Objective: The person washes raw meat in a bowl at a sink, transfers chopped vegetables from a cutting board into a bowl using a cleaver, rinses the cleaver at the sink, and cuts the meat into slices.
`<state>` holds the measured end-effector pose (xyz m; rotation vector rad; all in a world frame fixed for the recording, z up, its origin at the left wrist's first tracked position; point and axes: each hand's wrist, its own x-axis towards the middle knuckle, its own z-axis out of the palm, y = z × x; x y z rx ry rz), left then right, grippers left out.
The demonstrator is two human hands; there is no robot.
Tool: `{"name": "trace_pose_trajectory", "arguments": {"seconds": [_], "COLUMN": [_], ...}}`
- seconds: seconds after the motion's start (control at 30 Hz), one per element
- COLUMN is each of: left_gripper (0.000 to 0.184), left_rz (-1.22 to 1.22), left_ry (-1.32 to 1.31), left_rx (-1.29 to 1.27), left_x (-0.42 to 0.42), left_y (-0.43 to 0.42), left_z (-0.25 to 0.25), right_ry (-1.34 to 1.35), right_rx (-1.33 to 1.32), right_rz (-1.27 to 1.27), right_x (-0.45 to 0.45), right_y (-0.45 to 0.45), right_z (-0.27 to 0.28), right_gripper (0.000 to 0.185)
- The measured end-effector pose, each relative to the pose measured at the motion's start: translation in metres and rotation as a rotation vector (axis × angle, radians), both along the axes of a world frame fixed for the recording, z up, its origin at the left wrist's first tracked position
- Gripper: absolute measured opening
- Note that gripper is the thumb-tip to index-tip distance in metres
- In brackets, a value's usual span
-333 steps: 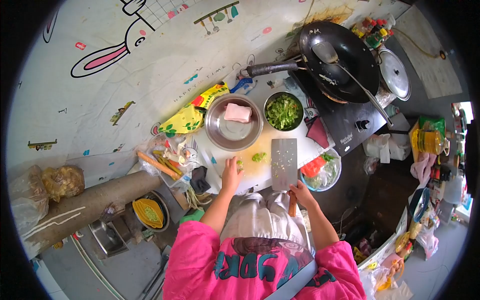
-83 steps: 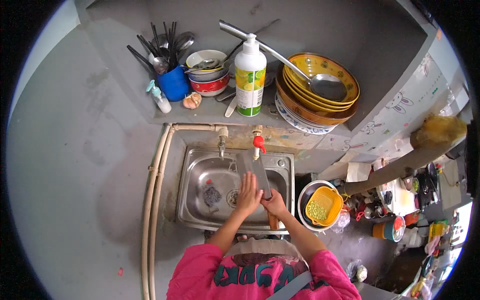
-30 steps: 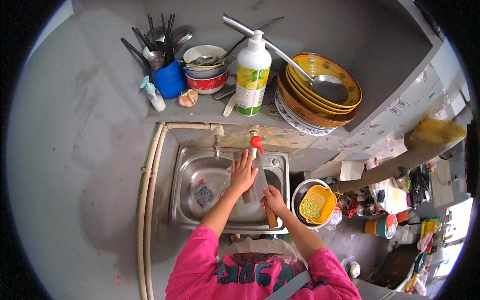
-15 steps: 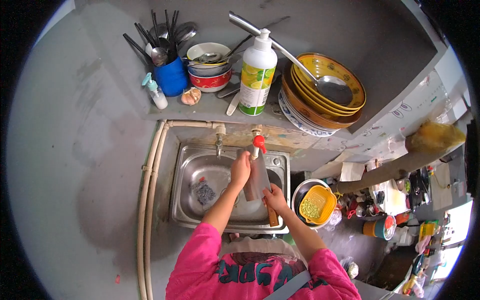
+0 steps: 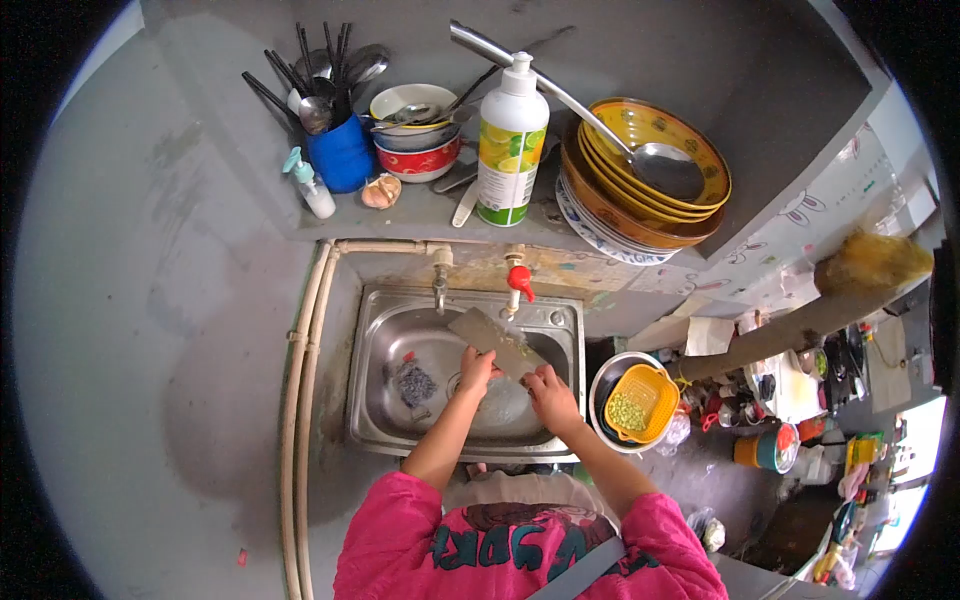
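Note:
A wide-bladed cleaver (image 5: 500,341) is held over the steel sink (image 5: 366,400), its blade slanting up to the left. My right hand (image 5: 552,397) is closed around its handle end, and the handle itself is mostly hidden by the fingers. At the blade's lower edge, my left hand (image 5: 477,371) grips with curled fingers. Just above the blade hangs a tap with a red handle (image 5: 519,281); a plain metal tap (image 5: 440,287) is to its left. A grey mesh-like scouring pad (image 5: 415,384) lies in the basin, with a small red scrap (image 5: 408,356) beside it.
On the shelf stand a detergent bottle (image 5: 511,150), stacked yellow bowls (image 5: 600,165) with a ladle (image 5: 668,172), a blue utensil cup (image 5: 340,158), garlic (image 5: 381,191) and a small pump bottle (image 5: 312,190). Right of the sink, a yellow basket (image 5: 660,392) of green pieces sits in a metal basin (image 5: 603,375).
The cleaver has turned from near upright to a leftward slant and come lower, away from the red-handled tap. My left hand has moved down toward me; my right hand has shifted slightly right.

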<state>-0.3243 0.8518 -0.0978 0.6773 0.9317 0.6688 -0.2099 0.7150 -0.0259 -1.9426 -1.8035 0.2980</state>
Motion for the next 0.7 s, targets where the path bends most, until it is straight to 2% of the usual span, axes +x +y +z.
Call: {"name": "trace_pose_trajectory", "arguments": {"seconds": [0.07,0.13,0.23,0.27,0.37,0.43,0.5,0.53,0.57,0.63,0.7], "left_gripper": [0.019,0.017,0.014,0.013,0.016,0.018,0.021,0.021,0.022,0.022,0.021], "left_rz": [-0.014,-0.051,-0.035,-0.024,-0.021,0.014,0.044,0.058,0.072,0.131,0.205], "left_ry": [0.006,0.044,0.0,-0.006,-0.04,-0.096,-0.171,-0.198,-0.225,-0.238,-0.248], "left_rx": [0.001,0.038,0.053,0.06,0.018,-0.077,-0.128,-0.147,-0.167,-0.239,-0.307], "left_x": [0.0,0.006,0.017,0.021,0.02,0.013,0.004,0.0,-0.006,-0.017,-0.024], "left_y": [-0.005,-0.006,-0.01,-0.009,-0.003,-0.003,-0.003,-0.003,-0.005,-0.008,-0.013], "left_z": [0.009,-0.003,-0.015,-0.019,-0.028,-0.007,-0.009,-0.01,-0.01,-0.021,-0.028], "right_ry": [0.086,0.161,0.278,0.319,0.295,0.243,0.202,0.076,0.086,-0.039,-0.105], "right_rx": [0.004,-0.014,-0.15,-0.255,-0.294,-0.258,-0.193,-0.13,-0.16,-0.056,-0.144], "right_rz": [-0.117,-0.232,-0.368,-0.344,-0.292,-0.289,-0.274,-0.29,-0.286,-0.183,-0.147], "right_x": [-0.001,-0.004,0.0,0.008,0.02,0.027,0.032,0.034,0.038,0.042,0.042], "right_y": [-0.01,-0.021,-0.032,-0.031,-0.022,-0.015,-0.007,-0.003,0.002,0.009,0.015], "right_z": [-0.02,-0.038,-0.049,-0.053,-0.056,-0.049,-0.044,-0.046,-0.045,-0.037,-0.022], "right_gripper": [0.034,0.048,0.045,0.039,0.033,0.033,0.033,0.031,0.029,0.028,0.034]}}
